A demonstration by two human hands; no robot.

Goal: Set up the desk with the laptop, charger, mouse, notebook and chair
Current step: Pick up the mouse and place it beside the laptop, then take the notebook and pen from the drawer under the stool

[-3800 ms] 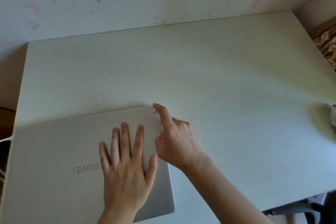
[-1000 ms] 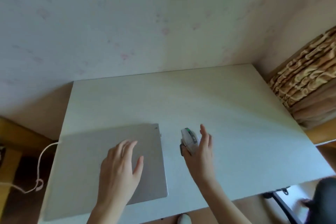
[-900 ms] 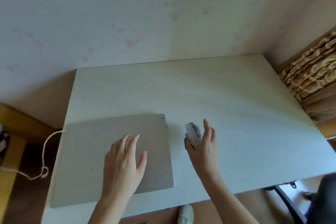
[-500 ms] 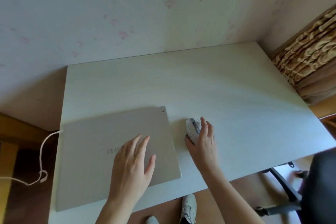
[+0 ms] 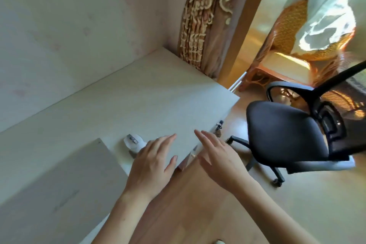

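Note:
The closed silver laptop (image 5: 59, 188) lies on the white desk (image 5: 138, 101) at the lower left. A white mouse (image 5: 133, 142) sits just right of it near the desk's front edge. My left hand (image 5: 154, 162) hovers open over the desk edge beside the mouse, holding nothing. My right hand (image 5: 219, 156) is open with fingers stretched, in the air past the desk's front edge, pointing toward the black office chair (image 5: 293, 134), which stands on the floor to the right, apart from both hands. No charger or notebook shows.
A wall runs behind the desk. A patterned curtain (image 5: 200, 25) hangs at the desk's far right corner. A wicker chair (image 5: 287, 49) stands beyond a wooden door frame. Wooden floor (image 5: 198, 204) spreads below the hands and around the office chair's wheeled base.
The view has swung right, bringing the office chair in. My right hand has left the mouse and my left hand has lifted off the laptop; both now stretch toward the chair.

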